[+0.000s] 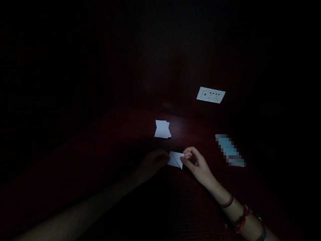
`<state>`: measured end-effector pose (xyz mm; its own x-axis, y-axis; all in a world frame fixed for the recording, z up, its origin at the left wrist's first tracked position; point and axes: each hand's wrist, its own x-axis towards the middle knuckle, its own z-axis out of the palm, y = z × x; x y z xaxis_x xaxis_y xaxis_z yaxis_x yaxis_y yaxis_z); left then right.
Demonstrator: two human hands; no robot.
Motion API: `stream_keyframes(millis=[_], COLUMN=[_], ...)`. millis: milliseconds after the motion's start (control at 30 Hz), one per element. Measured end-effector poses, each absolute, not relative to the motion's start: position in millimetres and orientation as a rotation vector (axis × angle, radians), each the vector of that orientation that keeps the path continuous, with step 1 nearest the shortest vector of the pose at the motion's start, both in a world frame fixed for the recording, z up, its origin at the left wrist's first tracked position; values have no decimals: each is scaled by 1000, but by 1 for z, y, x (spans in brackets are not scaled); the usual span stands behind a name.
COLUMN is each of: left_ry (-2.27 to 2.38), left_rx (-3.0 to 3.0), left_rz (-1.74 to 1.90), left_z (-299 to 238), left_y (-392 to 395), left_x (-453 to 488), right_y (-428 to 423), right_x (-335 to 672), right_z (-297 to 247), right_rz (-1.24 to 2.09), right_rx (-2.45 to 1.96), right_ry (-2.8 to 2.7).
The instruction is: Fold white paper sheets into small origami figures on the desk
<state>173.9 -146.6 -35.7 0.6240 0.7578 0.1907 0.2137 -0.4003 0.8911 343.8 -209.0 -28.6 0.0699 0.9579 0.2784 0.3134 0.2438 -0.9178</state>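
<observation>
One folded paper (176, 160) — left hand (157, 159), right hand (197, 164) pinching ends.

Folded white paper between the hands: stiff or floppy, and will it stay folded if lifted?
The folded paper is probably light, being small and flat. Its folds likely make it stiffer than a single sheet. The diagonal edge across its face suggests a flap that could lift open.

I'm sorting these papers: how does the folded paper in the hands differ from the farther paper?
The folded paper is held by the left hand and the right hand; the farther paper lies on the table, untouched. The folded paper shows a diagonal line; the farther paper shows none. Both are white.
</observation>
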Motion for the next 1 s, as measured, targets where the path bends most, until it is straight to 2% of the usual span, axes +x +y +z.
stream_keyframes(millis=[200, 1000], left_ry=[694, 593], left_rx=[2093, 2208], left_rz=[719, 766], left_z=[-36, -26], left_y=[-152, -161], left_x=[174, 178], right_y=[-213, -217], right_x=[336, 336], right_z=[-19, -13], right_rz=[545, 423], right_rx=[-1308, -1315], right_ry=[-1789, -1991])
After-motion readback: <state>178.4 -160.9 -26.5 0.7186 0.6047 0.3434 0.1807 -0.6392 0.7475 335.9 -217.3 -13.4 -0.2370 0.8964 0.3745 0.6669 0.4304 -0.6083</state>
